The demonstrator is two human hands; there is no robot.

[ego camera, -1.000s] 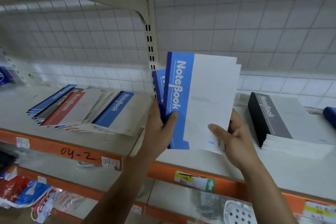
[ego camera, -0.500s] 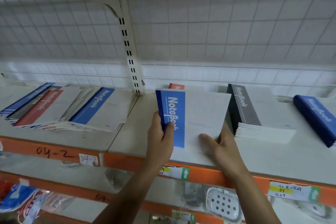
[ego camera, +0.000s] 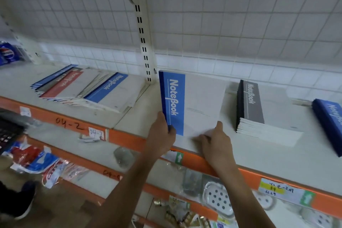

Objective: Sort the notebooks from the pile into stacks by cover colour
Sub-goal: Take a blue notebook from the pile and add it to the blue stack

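- Blue notebooks (ego camera: 192,102), upright a second earlier, lay flat on the shelf (ego camera: 277,159), just left of the black stack (ego camera: 259,111).
- Both hands, the left hand (ego camera: 162,135) and right hand (ego camera: 215,141), still grasped the near edge; release seemed next.

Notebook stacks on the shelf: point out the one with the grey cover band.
The neat grey stack, between the light-blue notebooks and the dark-blue stack at far right; the left pile is mixed colours.

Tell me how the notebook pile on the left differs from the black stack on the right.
The pile is fanned out loosely; the black stack is neatly aligned. The pile mixes blue, red and dark bands; the black stack shows only black and grey. Both lie flat on the shelf, with white covers marked NoteBook.
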